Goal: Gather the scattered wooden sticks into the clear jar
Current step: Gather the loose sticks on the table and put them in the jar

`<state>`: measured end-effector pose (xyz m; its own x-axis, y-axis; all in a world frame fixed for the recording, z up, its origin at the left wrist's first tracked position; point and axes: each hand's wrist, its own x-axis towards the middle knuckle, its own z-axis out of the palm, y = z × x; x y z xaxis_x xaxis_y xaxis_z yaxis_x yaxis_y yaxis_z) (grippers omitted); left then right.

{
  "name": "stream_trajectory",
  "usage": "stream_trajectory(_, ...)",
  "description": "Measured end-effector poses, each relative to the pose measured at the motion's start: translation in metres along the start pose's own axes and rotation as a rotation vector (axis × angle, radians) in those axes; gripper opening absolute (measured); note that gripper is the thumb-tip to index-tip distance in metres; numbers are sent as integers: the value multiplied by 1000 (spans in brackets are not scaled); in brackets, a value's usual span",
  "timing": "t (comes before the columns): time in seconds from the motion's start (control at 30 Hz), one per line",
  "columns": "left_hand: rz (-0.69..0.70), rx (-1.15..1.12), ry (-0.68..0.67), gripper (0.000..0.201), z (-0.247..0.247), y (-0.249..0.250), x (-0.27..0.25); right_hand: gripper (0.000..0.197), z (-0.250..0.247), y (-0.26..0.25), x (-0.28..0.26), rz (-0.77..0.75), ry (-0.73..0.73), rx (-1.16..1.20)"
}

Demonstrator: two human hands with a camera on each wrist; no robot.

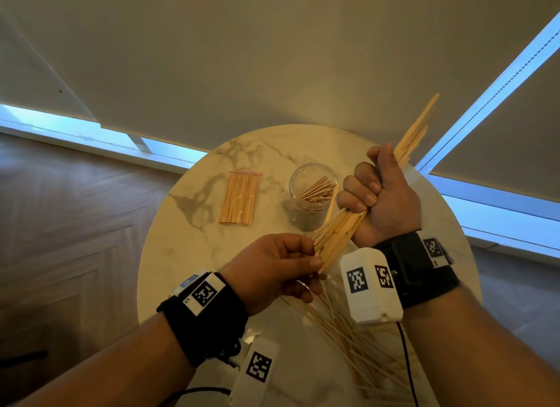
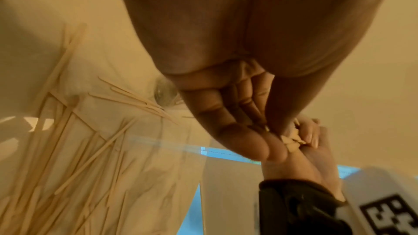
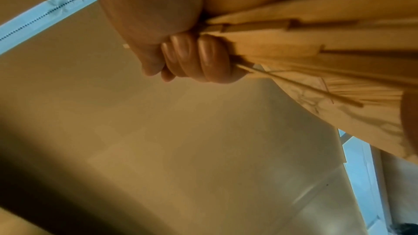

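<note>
My right hand (image 1: 374,191) grips a thick bundle of wooden sticks (image 1: 339,234) in a fist above the round marble table (image 1: 188,255); the bundle slants from upper right down to lower left. My left hand (image 1: 315,262) pinches the bundle's lower ends between thumb and fingers. In the right wrist view the curled fingers (image 3: 192,60) wrap the bundle (image 3: 316,42). In the left wrist view the fingertips (image 2: 273,149) meet the stick ends (image 2: 291,142). The clear jar (image 1: 312,191) stands upright behind the hands with several sticks in it. Loose sticks (image 1: 348,331) lie scattered near the front edge.
A clear zip bag of sticks (image 1: 241,199) lies flat left of the jar. Scattered sticks (image 2: 79,149) and the jar (image 2: 164,94) show in the left wrist view. Wooden floor (image 1: 75,224) surrounds the table; blinds and window strips stand behind.
</note>
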<state>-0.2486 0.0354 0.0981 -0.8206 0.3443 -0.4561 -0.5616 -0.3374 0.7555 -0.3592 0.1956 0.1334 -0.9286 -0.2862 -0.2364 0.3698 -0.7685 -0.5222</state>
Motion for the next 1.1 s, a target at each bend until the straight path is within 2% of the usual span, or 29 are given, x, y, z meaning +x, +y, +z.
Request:
stream_trajectory(0.1, 28, 83, 114, 6, -8, 0, -2, 34, -3, -7, 3, -49, 16, 24)
stream_trajectory(0.2, 44, 166, 216, 9, -22, 1, -7, 35, -8, -21, 5, -115, 70, 6)
stream_trajectory(0.3, 132, 135, 310, 10, -25, 10, -7, 27, -10, -17, 0, -68, 96, -181)
stream_trajectory(0.43, 214, 226, 274, 28, -10, 25, 3, 25, -2, 8, -15, 50, -18, -497)
stream_trajectory(0.53, 243, 228, 254, 23, 0, 28, 11, 31, 11, 12, -19, 67, -50, -587)
stream_trajectory(0.6, 250, 197, 273, 30, -2, 24, 14, 35, 16, 6, -18, 70, -22, -530)
stream_trajectory(0.7, 224, 228, 273, 42, -7, 12, 19, 39, 16, -5, -13, 104, 11, -320)
stream_trajectory(0.87, 169, 437, 5, 39, 8, -1, 20, 42, 10, -10, -2, 144, 6, -42)
stream_trajectory(0.93, 169, 571, 0, 26, 11, -5, 21, 44, 4, -8, 1, 157, 24, 28)
stream_trajectory(0.97, 159, 562, 14, 19, 12, -7, 20, 46, 2, -8, 2, 158, 38, 57)
stream_trajectory(1.1, 114, 430, 75, 24, 5, -11, 11, 50, -3, -11, 2, 88, 166, 71)
